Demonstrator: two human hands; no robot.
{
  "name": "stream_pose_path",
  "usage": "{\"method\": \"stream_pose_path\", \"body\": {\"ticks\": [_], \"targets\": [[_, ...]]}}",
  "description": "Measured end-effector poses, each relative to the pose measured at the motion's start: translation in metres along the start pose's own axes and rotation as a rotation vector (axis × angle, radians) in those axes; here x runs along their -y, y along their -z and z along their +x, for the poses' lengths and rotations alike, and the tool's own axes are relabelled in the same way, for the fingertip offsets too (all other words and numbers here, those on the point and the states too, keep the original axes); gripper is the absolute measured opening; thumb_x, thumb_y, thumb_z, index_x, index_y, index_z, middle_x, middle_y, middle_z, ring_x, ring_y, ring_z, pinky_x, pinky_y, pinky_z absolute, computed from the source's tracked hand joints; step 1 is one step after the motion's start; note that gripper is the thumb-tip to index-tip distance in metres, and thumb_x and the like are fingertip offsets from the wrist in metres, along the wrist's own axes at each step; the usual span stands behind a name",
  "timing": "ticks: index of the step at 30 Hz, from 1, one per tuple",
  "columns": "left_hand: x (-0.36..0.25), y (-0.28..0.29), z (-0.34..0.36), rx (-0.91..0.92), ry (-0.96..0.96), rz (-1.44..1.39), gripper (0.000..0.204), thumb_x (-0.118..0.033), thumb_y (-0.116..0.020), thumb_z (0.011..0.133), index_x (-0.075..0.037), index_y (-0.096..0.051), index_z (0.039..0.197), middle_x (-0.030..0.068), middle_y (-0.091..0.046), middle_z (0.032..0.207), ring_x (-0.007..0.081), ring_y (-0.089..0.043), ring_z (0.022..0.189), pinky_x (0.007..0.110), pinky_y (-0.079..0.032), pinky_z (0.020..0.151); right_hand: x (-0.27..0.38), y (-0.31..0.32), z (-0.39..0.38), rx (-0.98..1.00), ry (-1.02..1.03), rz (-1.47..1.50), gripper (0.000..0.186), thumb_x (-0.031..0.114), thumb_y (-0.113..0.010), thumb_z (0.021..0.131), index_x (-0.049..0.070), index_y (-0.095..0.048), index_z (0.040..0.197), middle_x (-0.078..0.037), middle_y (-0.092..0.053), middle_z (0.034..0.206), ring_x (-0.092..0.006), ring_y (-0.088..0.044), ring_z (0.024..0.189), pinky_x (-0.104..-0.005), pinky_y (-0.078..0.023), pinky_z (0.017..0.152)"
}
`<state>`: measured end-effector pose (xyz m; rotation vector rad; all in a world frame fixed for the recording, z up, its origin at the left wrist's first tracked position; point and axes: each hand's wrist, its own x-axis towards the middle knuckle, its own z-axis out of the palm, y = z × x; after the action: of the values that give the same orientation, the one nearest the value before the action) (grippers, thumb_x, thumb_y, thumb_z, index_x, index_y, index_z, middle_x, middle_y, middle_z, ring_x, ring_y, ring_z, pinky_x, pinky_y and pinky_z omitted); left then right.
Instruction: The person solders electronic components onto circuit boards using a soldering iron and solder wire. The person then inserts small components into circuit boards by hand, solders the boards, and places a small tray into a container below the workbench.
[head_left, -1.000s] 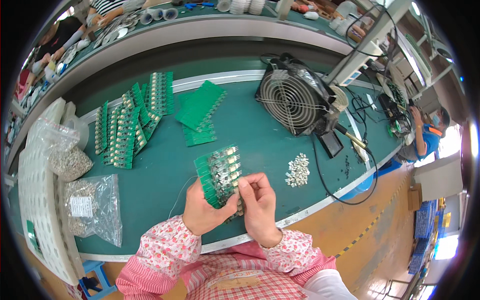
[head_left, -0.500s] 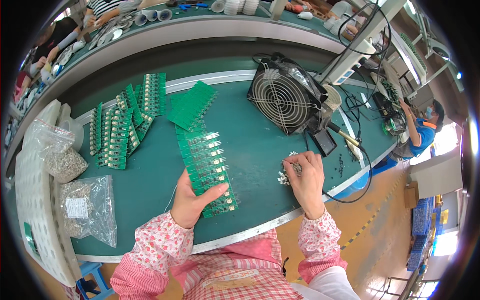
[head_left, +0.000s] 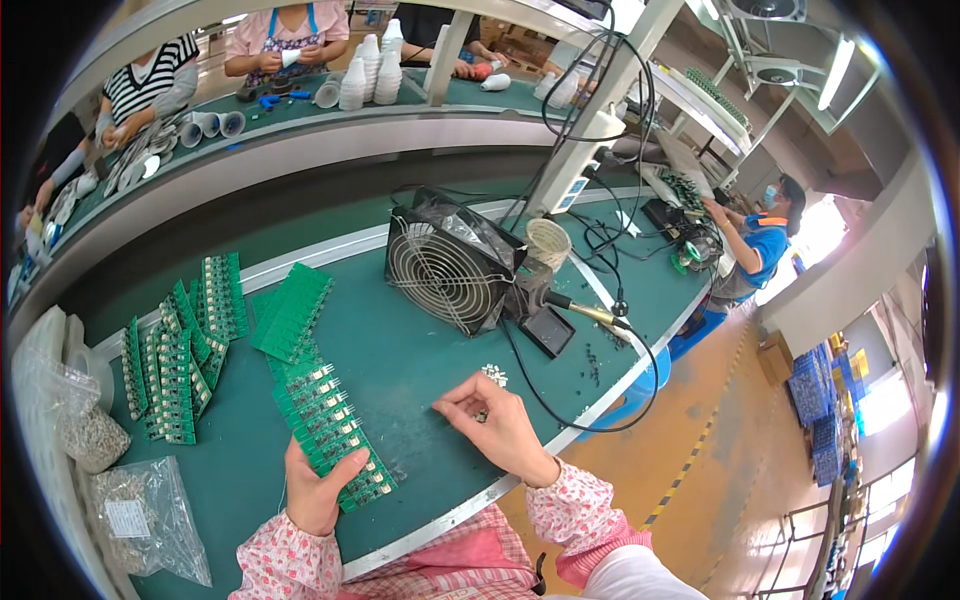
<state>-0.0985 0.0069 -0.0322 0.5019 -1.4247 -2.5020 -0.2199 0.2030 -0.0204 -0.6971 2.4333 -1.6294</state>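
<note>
One green board (head_left: 335,435) in the left hand (head_left: 315,488), gripped at the lower left with thumb across the front, aslant over a green bench (head_left: 410,365). Carries a row of pale parts, with pins along the right edge. Overlaps, in this view, the lower end of the plain boards (head_left: 292,310). Close by, to the right, a right hand (head_left: 500,428) with thumb and forefinger drawn together at the tips; cannot tell whether fully closed, nor whether around anything small. Just past that hand and partly hidden by it, a pile of white parts (head_left: 495,373). At left, overlapping loaded boards (head_left: 178,375) near two clear bags, one bulging (head_left: 95,438) and one flatter, with a white label (head_left: 145,515). Beyond, a black fan (head_left: 445,265) with a round wire guard, then a soldering iron (head_left: 590,310) beside a small dark tray (head_left: 547,330). Farther right, a seated co-worker in blue (head_left: 762,250); across the far bench (head_left: 260,115), more people at work near stacked white cups (head_left: 370,78).
</note>
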Motion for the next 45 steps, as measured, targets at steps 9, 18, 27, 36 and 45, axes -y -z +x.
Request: {"method": "stream_pose_path", "body": {"ticks": [9,18,27,36,45], "targets": [[-0.001,-0.001,-0.003,0.010,-0.005,-0.013,0.040,0.004,-0.070,0.074,-0.003,-0.051,0.109,0.0047,-0.060,0.094,0.0135,-0.061,0.082,0.028,-0.051,0.074,0.008,-0.021,-0.010,0.205,-0.174,0.288,0.018,0.011,-0.064,0.088,-0.001,-0.065,0.101,-0.001,-0.063,0.082,-0.0050,-0.058,0.073,-0.0188,-0.048,0.067],[0.002,0.000,-0.002,-0.017,-0.014,0.031,0.043,0.001,-0.072,0.075,-0.002,-0.051,0.112,0.0042,-0.060,0.096,0.0118,-0.060,0.084,0.028,-0.050,0.075,0.028,-0.031,-0.013,0.220,-0.166,0.509,0.020,0.001,-0.065,0.084,-0.001,-0.063,0.104,-0.005,-0.060,0.089,-0.0106,-0.061,0.079,-0.0215,-0.050,0.072],[0.001,0.004,0.000,0.109,-0.107,0.236,0.038,-0.002,-0.071,0.077,-0.001,-0.054,0.110,0.0044,-0.064,0.099,0.0104,-0.061,0.088,0.026,-0.050,0.078,0.028,-0.050,-0.006,0.265,-0.256,0.652,0.027,-0.002,-0.065,0.083,0.000,-0.049,0.104,-0.007,-0.060,0.087,-0.0124,-0.061,0.078,-0.0239,-0.052,0.072],[0.004,0.004,-0.003,0.148,-0.137,0.280,0.038,-0.002,-0.072,0.075,-0.002,-0.054,0.110,0.0037,-0.063,0.099,0.0101,-0.061,0.088,0.026,-0.051,0.077,0.022,-0.044,0.001,0.386,-0.310,0.653,0.027,-0.002,-0.066,0.082,0.002,-0.047,0.100,-0.005,-0.060,0.085,-0.0114,-0.062,0.076,-0.0225,-0.051,0.069],[0.004,0.001,-0.001,0.171,-0.153,0.325,0.037,0.000,-0.071,0.075,-0.001,-0.055,0.108,0.0039,-0.064,0.098,0.0100,-0.061,0.086,0.026,-0.051,0.076,0.019,-0.045,-0.003,0.390,-0.251,0.647,0.026,-0.003,-0.065,0.082,0.003,-0.045,0.097,-0.004,-0.058,0.089,-0.0094,-0.060,0.081,-0.0221,-0.051,0.072]]}}
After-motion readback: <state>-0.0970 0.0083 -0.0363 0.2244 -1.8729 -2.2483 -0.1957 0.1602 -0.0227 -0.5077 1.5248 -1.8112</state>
